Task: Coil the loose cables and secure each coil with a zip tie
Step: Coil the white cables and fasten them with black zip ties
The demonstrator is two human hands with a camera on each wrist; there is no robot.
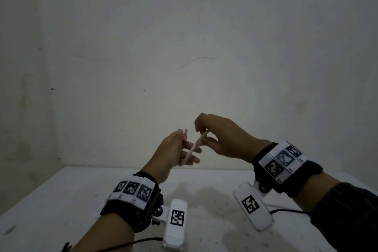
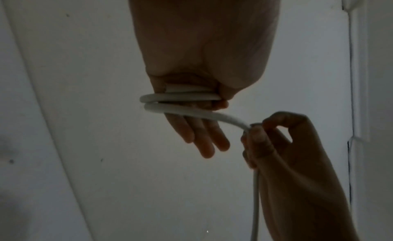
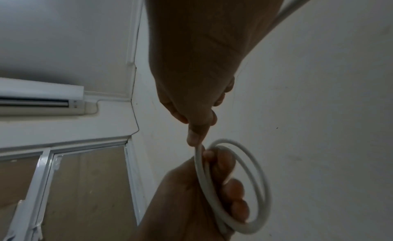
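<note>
I hold both hands up in front of a wall, above a white table [image 1: 61,200]. Two or three loops of a white cable [image 1: 196,145] are wound round my left hand [image 1: 180,150], whose thumb clamps them against the palm. The left wrist view shows these loops [image 2: 180,96] stacked across the fingers [image 2: 202,140]. My right hand [image 1: 214,137] pinches the free strand between thumb and forefinger, just right of the coil. From that pinch [image 2: 258,132] the rest of the cable [image 2: 255,194] hangs straight down. The right wrist view shows the coil [image 3: 253,182] round my left hand [image 3: 191,194]. No zip tie is in view.
A bare white wall [image 1: 184,47] stands right behind the table. Black camera leads [image 1: 290,210] trail from both wrist units. An air conditioner [image 3: 42,98] and a window frame [image 3: 44,177] show in the right wrist view.
</note>
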